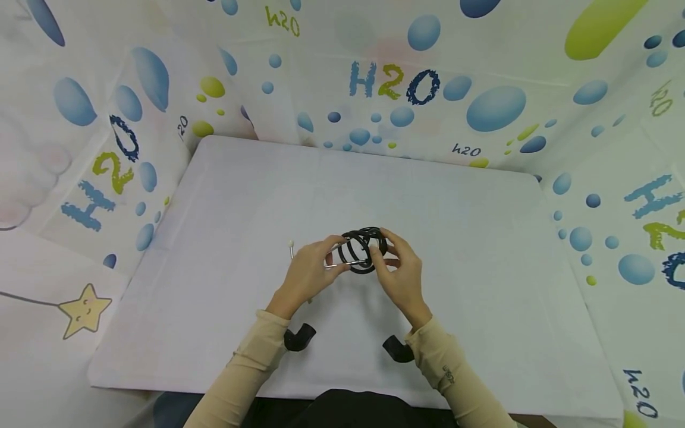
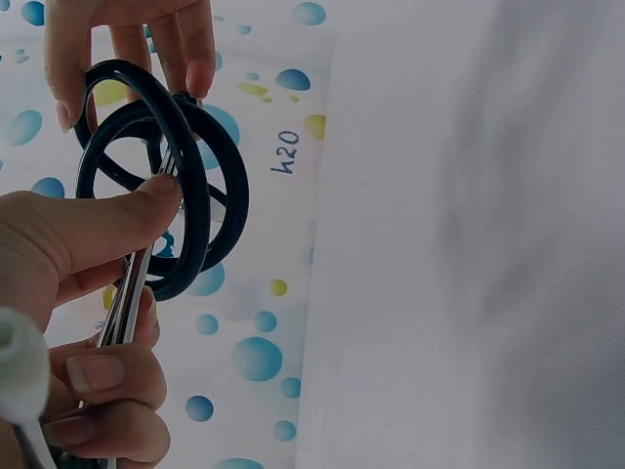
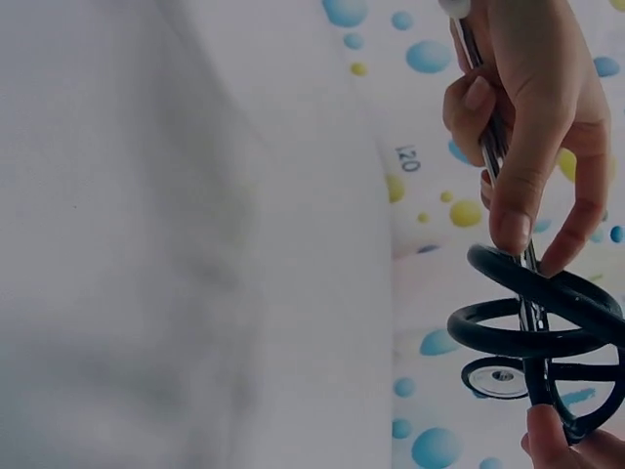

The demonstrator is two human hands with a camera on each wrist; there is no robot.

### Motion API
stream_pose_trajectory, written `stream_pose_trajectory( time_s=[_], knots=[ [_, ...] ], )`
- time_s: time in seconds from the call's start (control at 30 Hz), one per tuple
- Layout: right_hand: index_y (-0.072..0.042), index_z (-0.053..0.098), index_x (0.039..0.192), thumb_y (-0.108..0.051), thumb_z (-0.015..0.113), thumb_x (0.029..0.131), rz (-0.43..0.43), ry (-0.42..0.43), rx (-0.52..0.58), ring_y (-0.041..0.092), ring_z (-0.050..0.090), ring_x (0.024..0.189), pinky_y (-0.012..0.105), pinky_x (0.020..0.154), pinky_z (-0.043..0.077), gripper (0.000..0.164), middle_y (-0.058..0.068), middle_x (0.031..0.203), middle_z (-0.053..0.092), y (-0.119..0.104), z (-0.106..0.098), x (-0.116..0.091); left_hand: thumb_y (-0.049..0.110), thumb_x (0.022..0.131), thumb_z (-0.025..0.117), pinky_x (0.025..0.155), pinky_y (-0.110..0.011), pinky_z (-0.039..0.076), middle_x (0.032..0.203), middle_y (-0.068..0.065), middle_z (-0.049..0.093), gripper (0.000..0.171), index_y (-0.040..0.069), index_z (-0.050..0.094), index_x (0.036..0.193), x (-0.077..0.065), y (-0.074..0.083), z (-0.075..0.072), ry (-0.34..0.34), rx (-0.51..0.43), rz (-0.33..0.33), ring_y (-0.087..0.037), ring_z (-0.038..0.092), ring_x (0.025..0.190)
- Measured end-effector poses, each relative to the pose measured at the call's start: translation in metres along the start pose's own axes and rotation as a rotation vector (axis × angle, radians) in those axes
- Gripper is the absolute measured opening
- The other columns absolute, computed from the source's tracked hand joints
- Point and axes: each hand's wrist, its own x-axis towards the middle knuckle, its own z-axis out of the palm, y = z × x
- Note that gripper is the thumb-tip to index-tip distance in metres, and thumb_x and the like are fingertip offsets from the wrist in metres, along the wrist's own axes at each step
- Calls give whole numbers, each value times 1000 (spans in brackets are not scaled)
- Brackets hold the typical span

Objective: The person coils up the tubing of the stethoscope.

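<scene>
A stethoscope with black tubing (image 1: pixel 364 235) wound into loops is held between both hands above the table. My left hand (image 1: pixel 310 267) grips its metal ear tubes (image 2: pixel 125 308), the thumb lying along them near the loops. A white ear tip (image 2: pixel 21 362) sticks out behind that hand. On the other side, my right hand (image 1: pixel 398 270) pinches the coiled tubing between thumb and fingers. The round chest piece (image 3: pixel 500 377) hangs among the loops in the right wrist view. Only the fingertips of the right hand (image 3: pixel 562 445) show there.
The white table (image 1: pixel 241 190) spreads beneath the hands. Patterned sheets (image 1: pixel 321 71) with drops and lettering rise behind it and at its sides. Short black bent pieces (image 1: pixel 299 337) show beside the wrists. A person's dark clothing (image 1: pixel 353 410) borders the front edge.
</scene>
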Motion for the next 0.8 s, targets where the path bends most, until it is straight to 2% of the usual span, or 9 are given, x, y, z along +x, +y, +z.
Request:
stream_pose_trajectory(
  time_s=[0.2,0.37,0.5,0.63,0.8],
  knots=[
    [9,60,108,-2,60,87,-5,9,-37,35,68,82,32,57,55,23,25,113,61,0,-1,0,21,75,80,52,-26,37,62,2,52,45,9,59,113,0,1,1,-17,11,-8,-11,45,54],
    [9,59,97,-3,61,88,43,8,-81,35,69,78,30,54,54,15,26,108,64,-4,-3,3,22,75,80,51,-26,35,61,3,50,45,10,60,113,-1,2,2,-30,15,-16,-10,42,53],
    [10,58,92,2,60,86,83,-14,-56,37,68,81,28,54,54,11,27,106,64,-6,-7,6,23,75,80,49,-25,34,60,3,49,47,10,61,115,-1,2,2,-31,26,-21,-9,41,52],
    [11,56,90,6,57,86,83,-45,-27,36,68,84,23,56,53,7,29,108,63,-6,-9,6,24,75,80,49,-25,34,60,3,50,49,11,61,118,-1,2,2,-33,52,-12,-9,40,51],
    [12,54,88,8,55,85,70,-130,28,37,65,97,30,61,55,5,29,115,60,-4,-14,5,25,76,79,48,-25,33,59,3,48,50,13,59,120,-2,3,1,-43,54,-27,-9,39,51]
  ],
)
